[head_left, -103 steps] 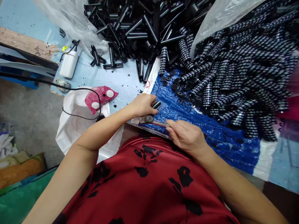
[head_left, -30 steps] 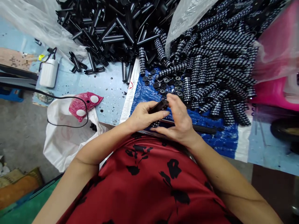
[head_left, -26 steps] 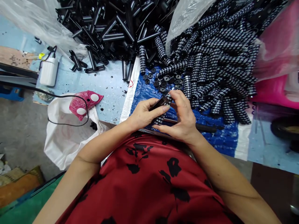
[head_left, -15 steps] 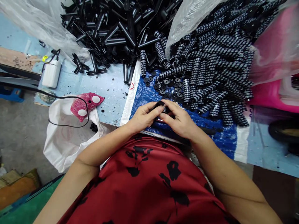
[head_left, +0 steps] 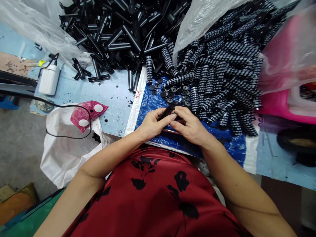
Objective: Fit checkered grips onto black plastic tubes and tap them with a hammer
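Close to the table's front edge, my left hand (head_left: 153,123) is closed around a black plastic tube (head_left: 168,112), its thumb lying along the piece. My right hand (head_left: 189,125) meets it from the other side, thumb and fingertips pinched together near the tube's end. Whatever small dark part those right fingers grip is mostly covered by them. Just beyond my hands lie several small black discs (head_left: 174,89) on a blue plastic sheet (head_left: 145,107). To their right is a heap of black rollers with a white checked pattern (head_left: 222,79).
A pile of loose black tubes (head_left: 119,46) fills the back left, beside clear plastic wrap (head_left: 195,23). A pink bin (head_left: 276,105) stands right. At left are a white box with a cable (head_left: 49,80), a pink packet (head_left: 86,115) and a white bag (head_left: 64,154).
The view has shifted slightly, so the table's things sit a little further left. My fingers have turned the black tube a little; both hands stay together.
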Demonstrator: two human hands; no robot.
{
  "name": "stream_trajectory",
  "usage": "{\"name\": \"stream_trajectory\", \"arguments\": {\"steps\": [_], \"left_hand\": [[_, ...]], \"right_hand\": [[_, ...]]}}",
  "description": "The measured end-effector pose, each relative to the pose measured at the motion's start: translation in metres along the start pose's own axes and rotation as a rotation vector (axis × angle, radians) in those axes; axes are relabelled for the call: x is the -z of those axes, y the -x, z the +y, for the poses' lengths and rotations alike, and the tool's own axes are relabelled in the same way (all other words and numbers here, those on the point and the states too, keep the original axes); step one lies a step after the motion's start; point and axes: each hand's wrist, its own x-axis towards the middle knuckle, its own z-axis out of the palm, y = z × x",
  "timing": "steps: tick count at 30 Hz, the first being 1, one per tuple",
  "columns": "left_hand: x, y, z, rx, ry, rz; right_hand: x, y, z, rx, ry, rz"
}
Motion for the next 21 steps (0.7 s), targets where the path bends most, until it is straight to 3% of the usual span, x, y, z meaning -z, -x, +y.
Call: {"name": "stream_trajectory", "arguments": {"steps": [5,7,9,11,14,17,21], "left_hand": [[0.001,0.011,0.002,-0.012,-0.036,-0.038],[-0.001,0.013,0.002,-0.004,0.007,-0.033],[-0.004,0.012,0.003,0.019,0.089,0.044],[-0.007,0.011,0.006,0.040,0.137,0.139],[-0.013,0.012,0.013,-0.010,0.058,0.172],[-0.018,0.013,0.017,-0.084,0.012,0.176],[-0.020,0.014,0.013,-0.049,0.191,0.187]], "right_hand": [[-0.005,0.006,0.000,-0.062,-0.143,-0.018],[-0.009,0.012,0.000,-0.018,-0.143,0.053],[-0.012,0.018,-0.002,0.163,0.031,0.242],[-0.015,0.024,-0.007,0.437,0.278,0.399],[-0.017,0.026,-0.016,0.708,0.442,0.433],[-0.019,0.022,-0.020,0.769,0.483,0.457],[-0.022,0.017,-0.021,0.801,0.483,0.462]]}}
